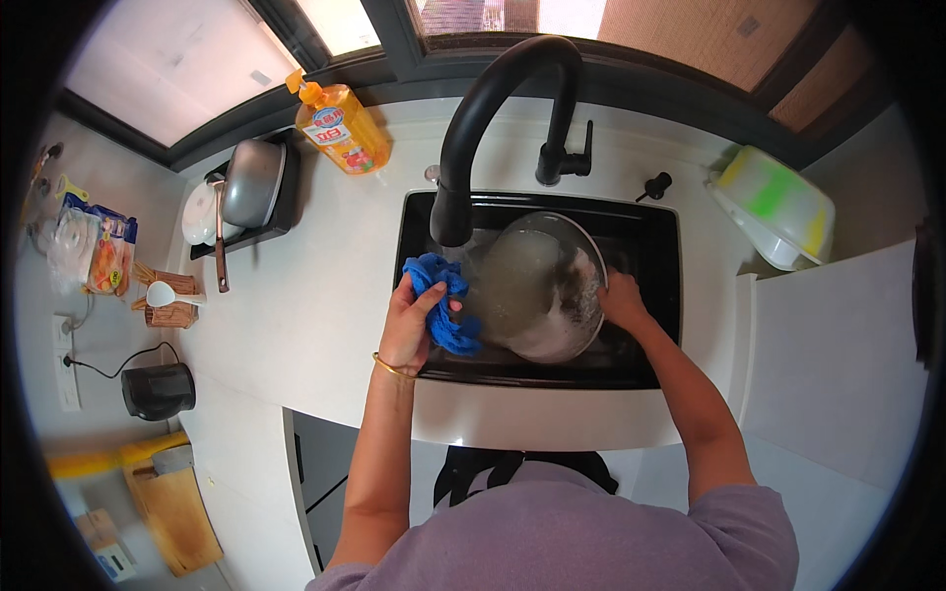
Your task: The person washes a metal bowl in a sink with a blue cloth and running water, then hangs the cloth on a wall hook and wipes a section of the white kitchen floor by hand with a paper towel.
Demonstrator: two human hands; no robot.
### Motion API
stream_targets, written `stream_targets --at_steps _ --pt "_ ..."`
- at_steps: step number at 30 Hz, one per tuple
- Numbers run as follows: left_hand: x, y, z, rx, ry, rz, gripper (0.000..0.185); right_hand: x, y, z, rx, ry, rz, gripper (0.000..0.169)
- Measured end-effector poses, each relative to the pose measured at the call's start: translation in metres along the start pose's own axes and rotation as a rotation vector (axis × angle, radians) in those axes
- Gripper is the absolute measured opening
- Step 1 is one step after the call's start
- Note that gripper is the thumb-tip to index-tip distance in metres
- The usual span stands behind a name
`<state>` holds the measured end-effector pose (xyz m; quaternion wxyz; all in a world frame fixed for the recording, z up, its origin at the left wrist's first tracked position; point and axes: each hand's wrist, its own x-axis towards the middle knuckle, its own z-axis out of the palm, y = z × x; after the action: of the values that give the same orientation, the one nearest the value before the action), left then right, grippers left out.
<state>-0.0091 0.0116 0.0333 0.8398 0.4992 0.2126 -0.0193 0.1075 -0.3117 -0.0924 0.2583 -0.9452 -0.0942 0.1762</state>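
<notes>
My left hand [405, 318] grips a crumpled wet blue cloth [448, 318] over the left side of the black sink [539, 378]. At the right, my right hand [623, 299] has hold of the rim of a round metal pan or basin [580, 325]. This vessel is tilted inside the sink, its opening turned up and leftward. Cloudy water and some foam show in it, and water seems to spill over its left side. A dark patch lies on its inner wall near my right fingers. Part of the sink's bottom is hidden under the vessel.
A black gooseneck faucet [462, 155] arches over the sink's left half. Behind stands an orange dish soap bottle [344, 133]. A rack holds a grey pot [253, 183] at left; a plastic basin [776, 207] leans at right. A cleaver [172, 459] rests by a cutting board [174, 517].
</notes>
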Motion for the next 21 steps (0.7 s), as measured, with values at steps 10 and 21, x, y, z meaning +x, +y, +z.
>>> stream_targets --at_steps 10,21 --pt "-0.02 -0.001 0.004 -0.01 -0.016 -0.006 0.02 -0.027 -0.034 -0.039 -0.372 0.111 -0.242 0.058" --pt "-0.045 0.011 0.01 -0.027 -0.032 0.011 0.021 -0.056 -0.046 -0.087 -0.815 0.468 -0.652 0.069"
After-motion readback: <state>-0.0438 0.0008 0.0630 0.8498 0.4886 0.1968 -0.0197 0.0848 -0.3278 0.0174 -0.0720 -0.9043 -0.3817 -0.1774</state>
